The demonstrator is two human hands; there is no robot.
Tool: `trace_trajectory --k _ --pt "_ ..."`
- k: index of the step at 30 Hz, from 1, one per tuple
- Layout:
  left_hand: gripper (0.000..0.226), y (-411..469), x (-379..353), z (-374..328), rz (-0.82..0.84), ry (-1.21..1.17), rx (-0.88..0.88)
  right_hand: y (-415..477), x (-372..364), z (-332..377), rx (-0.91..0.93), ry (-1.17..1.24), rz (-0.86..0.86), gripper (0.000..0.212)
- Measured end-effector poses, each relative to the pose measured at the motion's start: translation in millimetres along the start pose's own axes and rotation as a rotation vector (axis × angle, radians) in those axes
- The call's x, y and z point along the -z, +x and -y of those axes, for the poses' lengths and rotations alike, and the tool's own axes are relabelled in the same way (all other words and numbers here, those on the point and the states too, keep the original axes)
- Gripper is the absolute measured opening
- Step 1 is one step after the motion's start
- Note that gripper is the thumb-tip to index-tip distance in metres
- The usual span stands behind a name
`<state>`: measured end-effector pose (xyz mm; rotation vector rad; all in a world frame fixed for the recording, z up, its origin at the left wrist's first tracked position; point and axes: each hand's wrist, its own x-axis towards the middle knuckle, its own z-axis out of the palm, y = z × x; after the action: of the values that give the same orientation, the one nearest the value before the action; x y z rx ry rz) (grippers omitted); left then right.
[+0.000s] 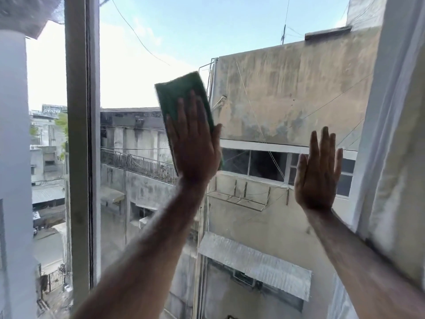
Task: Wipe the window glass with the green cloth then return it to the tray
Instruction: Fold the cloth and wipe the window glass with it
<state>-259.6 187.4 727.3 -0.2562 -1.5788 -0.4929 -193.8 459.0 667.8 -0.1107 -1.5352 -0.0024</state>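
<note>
The green cloth [179,93] is a folded rectangle lying flat against the window glass [264,88], near the middle of the pane. My left hand [195,146] presses on its lower half with the palm flat and the fingers spread; the cloth's upper end sticks out above my fingertips. My right hand [318,173] rests flat on the glass to the right, lower than the cloth, with its fingers apart and nothing in it. No tray is in view.
A grey upright window frame [80,134] bounds the pane on the left, with a white wall [13,157] beyond it. A pale curtain [391,157] hangs along the right edge, over my right forearm. Weathered buildings and sky show through the glass.
</note>
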Motion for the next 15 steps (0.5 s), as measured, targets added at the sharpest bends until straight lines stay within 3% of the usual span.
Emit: trace_trajectory --k 3,6,12,15 --pt "0.067 -48 -14 -38 0.113 -0.044 -0.457 1 1 -1 0.005 0.002 0.004 0.057" --pt "0.072 -100 -14 -29 0.194 -0.012 -0.598 1 3 0 0.003 -0.002 0.011 0.057" --pt "0.070 -171 18 76 0.251 0.049 -0.530 2 9 7 -0.017 0.006 0.034 0.058" --pt "0.067 -146 31 123 0.207 0.067 -0.249 3 11 11 -0.025 0.006 0.035 0.058"
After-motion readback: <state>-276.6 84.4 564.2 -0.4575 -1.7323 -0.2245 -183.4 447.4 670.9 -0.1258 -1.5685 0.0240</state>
